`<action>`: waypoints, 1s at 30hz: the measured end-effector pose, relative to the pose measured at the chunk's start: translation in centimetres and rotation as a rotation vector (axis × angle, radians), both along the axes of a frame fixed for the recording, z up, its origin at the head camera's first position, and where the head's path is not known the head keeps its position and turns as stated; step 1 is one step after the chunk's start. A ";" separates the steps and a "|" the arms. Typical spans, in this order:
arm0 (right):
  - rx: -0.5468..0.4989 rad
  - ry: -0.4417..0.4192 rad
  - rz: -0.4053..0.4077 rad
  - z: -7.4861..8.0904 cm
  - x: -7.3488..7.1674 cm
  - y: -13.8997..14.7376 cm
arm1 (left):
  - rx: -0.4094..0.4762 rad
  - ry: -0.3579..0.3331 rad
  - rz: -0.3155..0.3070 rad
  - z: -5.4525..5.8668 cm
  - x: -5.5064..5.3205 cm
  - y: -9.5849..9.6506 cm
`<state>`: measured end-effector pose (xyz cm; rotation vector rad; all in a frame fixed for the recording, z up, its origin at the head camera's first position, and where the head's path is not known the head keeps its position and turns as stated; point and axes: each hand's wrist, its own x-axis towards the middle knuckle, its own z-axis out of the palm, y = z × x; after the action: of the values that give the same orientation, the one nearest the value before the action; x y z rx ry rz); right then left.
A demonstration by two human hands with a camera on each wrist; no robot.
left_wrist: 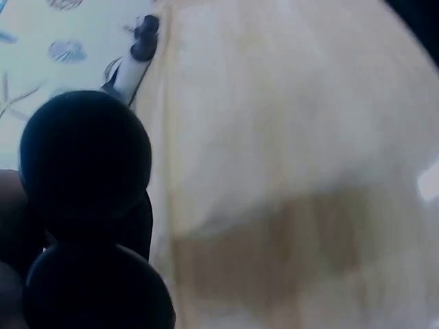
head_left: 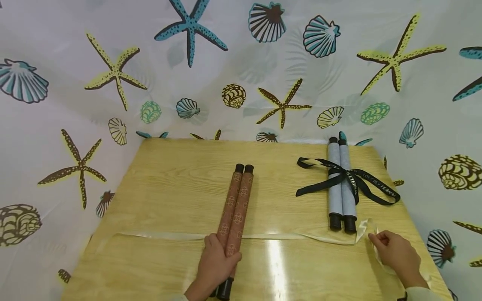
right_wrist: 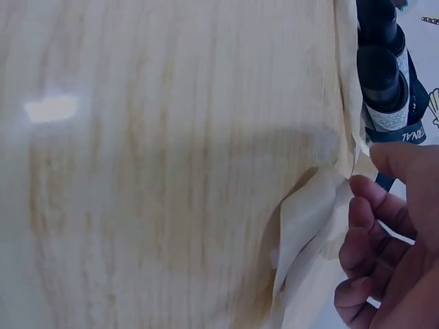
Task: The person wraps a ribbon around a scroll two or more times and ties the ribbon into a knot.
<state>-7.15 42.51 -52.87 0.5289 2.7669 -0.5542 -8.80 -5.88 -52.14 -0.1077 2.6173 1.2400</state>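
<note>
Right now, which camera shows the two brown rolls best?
The head view: the brown rolls show nearly whole, pattern included. The left wrist view shows just their black ends; the right wrist view, none.

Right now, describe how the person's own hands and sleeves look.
The left hand and right hand are both ungloved. The right sleeve is pale and plain-looking, ending at the wrist, with something small and dark beside it, too cut off to identify. Only a sliver of the left sleeve shows, also pale. No cables or markings can be made out.
</note>
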 end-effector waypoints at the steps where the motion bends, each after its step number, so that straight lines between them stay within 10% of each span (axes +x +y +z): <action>1: -0.008 -0.019 -0.020 0.0 0.0 0.1 | -0.004 0.004 -0.007 -0.3 0.3 0.5; 10: -0.049 -0.071 -0.078 0.0 -1.0 -0.9 | -0.121 0.018 -0.009 -2.3 0.7 2.7; 18: -0.050 -0.058 -0.124 0.0 -1.8 -2.4 | -0.276 0.020 -0.161 -1.6 0.5 2.8; 21: -0.037 -0.055 -0.159 -0.1 -2.1 -3.0 | -0.271 -0.059 -0.157 -1.6 -0.5 0.5; 27: -0.066 -0.073 -0.135 -0.3 -2.2 -3.6 | -0.330 -0.126 0.044 -3.0 -3.8 -6.9; 30: -0.100 -0.091 -0.102 0.2 -1.4 -3.8 | -0.196 -0.205 0.085 -3.4 -5.4 -9.3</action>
<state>-8.56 38.75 -52.64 0.6583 2.6223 -0.6707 -14.20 -15.19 -55.58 -0.3645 2.5693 0.9383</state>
